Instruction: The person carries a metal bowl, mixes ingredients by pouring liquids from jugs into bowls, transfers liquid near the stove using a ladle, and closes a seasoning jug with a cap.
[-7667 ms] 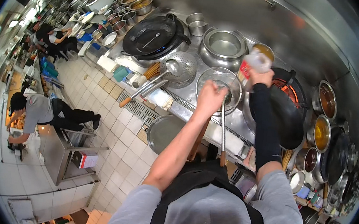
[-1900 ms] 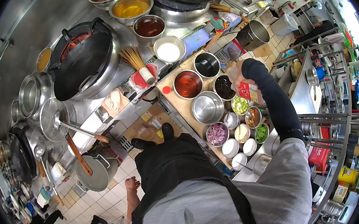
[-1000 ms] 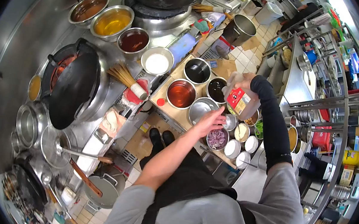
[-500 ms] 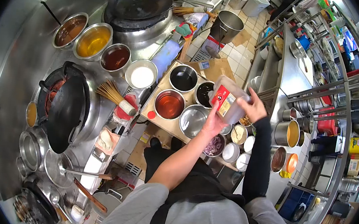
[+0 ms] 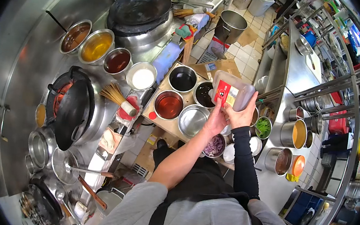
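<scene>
A clear plastic jug with a red and yellow label is held up over the pots on the stand. My left hand is closed on its lower left side, the thumb by the red label. From the lower right, my right hand grips it too, its thumb close to my left one. Just left of the hands are an empty-looking steel bowl and a pot of dark liquid. Below them lies a bowl of chopped purple onion. A container of chopped greens stands right of my right hand.
On the left range sit a black wok, a bamboo brush and a pot of yellow oil. Red liquid fills a pot on the stand. A steel counter with pots runs along the right.
My right hand has come down from the jug's upper right side to its lower edge, nearer my left hand. The jug has turned, and the greens are now uncovered.
</scene>
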The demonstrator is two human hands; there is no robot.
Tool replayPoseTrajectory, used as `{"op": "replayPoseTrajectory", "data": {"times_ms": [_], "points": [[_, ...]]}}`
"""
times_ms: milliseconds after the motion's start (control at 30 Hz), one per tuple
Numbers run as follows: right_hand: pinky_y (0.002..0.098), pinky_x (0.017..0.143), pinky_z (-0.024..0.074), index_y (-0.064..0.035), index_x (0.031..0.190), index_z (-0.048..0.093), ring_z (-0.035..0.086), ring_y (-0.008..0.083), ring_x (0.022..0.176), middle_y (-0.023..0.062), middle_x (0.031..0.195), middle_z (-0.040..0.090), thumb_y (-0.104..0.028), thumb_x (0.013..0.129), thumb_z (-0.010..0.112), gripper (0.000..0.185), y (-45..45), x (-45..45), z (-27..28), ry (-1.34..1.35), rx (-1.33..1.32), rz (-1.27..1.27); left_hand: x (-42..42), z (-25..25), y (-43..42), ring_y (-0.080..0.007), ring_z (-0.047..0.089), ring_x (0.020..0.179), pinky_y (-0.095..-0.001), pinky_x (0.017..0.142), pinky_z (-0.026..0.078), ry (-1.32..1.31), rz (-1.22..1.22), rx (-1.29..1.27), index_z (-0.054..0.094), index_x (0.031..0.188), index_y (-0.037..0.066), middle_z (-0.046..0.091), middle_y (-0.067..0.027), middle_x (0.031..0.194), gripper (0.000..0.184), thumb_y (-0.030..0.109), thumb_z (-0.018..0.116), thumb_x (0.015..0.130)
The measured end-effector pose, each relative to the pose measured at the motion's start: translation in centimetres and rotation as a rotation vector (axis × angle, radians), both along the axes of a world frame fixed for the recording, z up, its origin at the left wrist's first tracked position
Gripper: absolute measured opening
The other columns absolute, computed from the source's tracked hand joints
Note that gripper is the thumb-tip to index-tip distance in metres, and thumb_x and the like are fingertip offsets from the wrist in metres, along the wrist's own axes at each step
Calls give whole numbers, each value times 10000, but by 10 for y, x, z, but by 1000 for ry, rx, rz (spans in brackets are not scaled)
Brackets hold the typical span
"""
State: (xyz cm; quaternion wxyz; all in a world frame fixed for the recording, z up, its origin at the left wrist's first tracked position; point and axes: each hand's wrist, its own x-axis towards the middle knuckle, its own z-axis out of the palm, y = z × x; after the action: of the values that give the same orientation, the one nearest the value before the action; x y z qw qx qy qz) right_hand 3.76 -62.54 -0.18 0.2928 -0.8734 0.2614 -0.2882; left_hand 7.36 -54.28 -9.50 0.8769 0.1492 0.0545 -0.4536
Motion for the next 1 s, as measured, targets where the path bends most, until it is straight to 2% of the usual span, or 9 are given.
{"op": "replayPoseTrajectory", "data": {"times_ms": [100,267,367,467,600,733,833,933,1000], "points": [[486,1074,430,-23,1612,123,519,459,1231,298,1355,476,-283,612,901,1294,-2,3,27,2,19,33,5,3,29,-244,526,1304,-436,1110,416,-137,-181,146,431,1485,80,517,-146,1462,833,715,512,952],[483,1059,445,-52,1616,145,518,449,1213,274,1320,483,-214,607,895,1267,1,2,81,-17,53,78,-9,25,133,-200,673,1032,-336,896,544,-261,-128,319,540,1339,56,679,-156,1225,343,249,565,1056],[473,1050,454,-62,1614,167,515,441,1205,269,1304,483,-192,618,882,1232,-4,13,40,-176,-138,143,-20,23,192,-185,682,987,-317,837,555,-199,-21,458,577,1258,41,692,-164,1187,299,243,590,1038],[471,1054,452,-69,1616,175,505,435,1199,257,1305,461,-181,629,857,1205,-8,13,-40,-44,16,155,-31,-6,234,-190,694,885,-310,763,560,-86,80,734,590,1149,28,714,-151,1051,232,214,614,1014],[479,1044,462,-83,1619,179,525,428,1170,240,1296,463,-178,627,852,1202,-11,17,-23,28,62,152,-36,-43,278,-189,680,796,-308,714,559,-26,236,1036,570,1117,9,700,-119,944,185,120,602,973],[469,1053,455,-79,1617,177,518,428,1189,250,1300,464,-169,629,859,1204,-15,19,23,-4,25,166,-21,-90,295,-177,663,727,-301,618,553,-166,310,1298,570,1106,-2,678,-90,886,227,113,653,928],[461,1070,442,-79,1613,190,510,434,1202,259,1293,471,-175,633,865,1194,-15,18,47,-98,-35,174,2,-120,293,-279,678,842,-377,737,569,-479,266,1579,566,1115,-25,665,-151,964,292,109,688,885],[474,1080,431,-69,1611,186,502,447,1211,267,1295,475,-186,642,858,1185,-15,27,2,-43,2,195,29,-101,272,-400,625,1048,-464,922,521,-1147,230,1948,567,1136,-35,617,-233,1103,375,129,725,838],[477,1080,428,-76,1611,189,504,452,1220,273,1304,472,-210,644,856,1183,-24,29,-28,-27,-4,164,46,-98,260,-444,560,1143,-499,1001,465,-1191,122,1986,576,1133,-30,576,-258,1173,386,157,731,833]]}}
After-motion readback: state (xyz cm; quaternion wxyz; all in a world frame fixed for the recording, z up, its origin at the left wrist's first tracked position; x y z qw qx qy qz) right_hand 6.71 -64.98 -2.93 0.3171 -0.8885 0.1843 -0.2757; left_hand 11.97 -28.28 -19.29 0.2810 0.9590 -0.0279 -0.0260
